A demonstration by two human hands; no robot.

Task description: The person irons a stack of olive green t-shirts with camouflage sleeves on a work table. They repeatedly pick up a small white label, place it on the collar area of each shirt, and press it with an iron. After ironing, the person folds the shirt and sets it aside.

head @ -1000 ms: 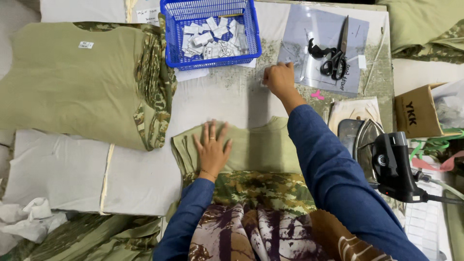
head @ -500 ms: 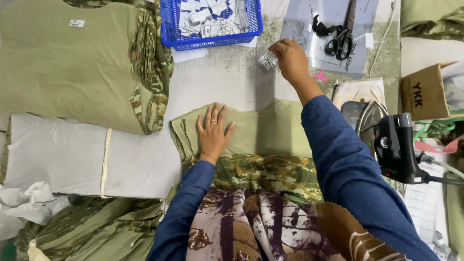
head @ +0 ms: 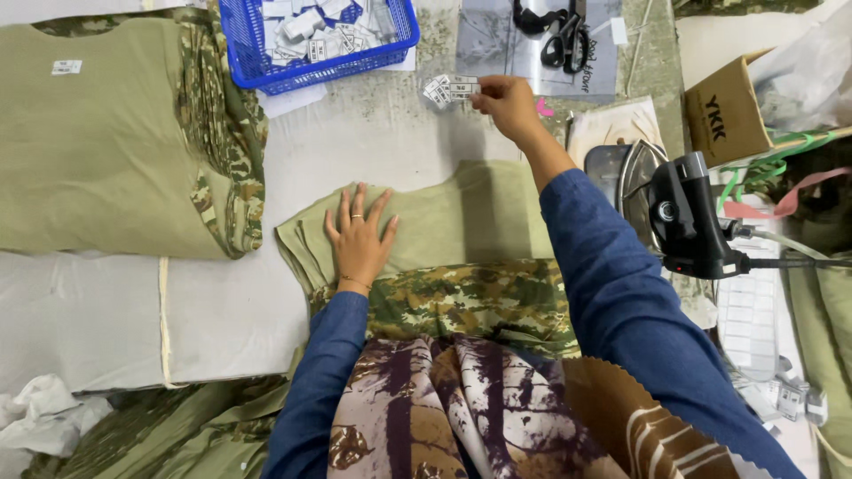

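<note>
My left hand (head: 358, 238) lies flat, fingers spread, on an olive and camouflage garment (head: 461, 231) spread on the padded table in front of me. My right hand (head: 504, 102) is raised beyond the garment and pinches a small bunch of white paper labels (head: 448, 89) between thumb and fingers. A blue plastic basket (head: 315, 40) filled with several more white labels stands just left of that hand at the far edge.
A stack of olive and camouflage garments (head: 115, 142) lies at the left. Black scissors (head: 559, 35) rest on a grey sheet at the back. A black steam iron (head: 674, 217) stands at the right beside a cardboard box (head: 723, 111). Crumpled white cloth (head: 44, 417) sits lower left.
My right hand has drawn back from the far edge toward the garment, now holding the bunch of labels in plain view. My left hand stays flat on the garment.
</note>
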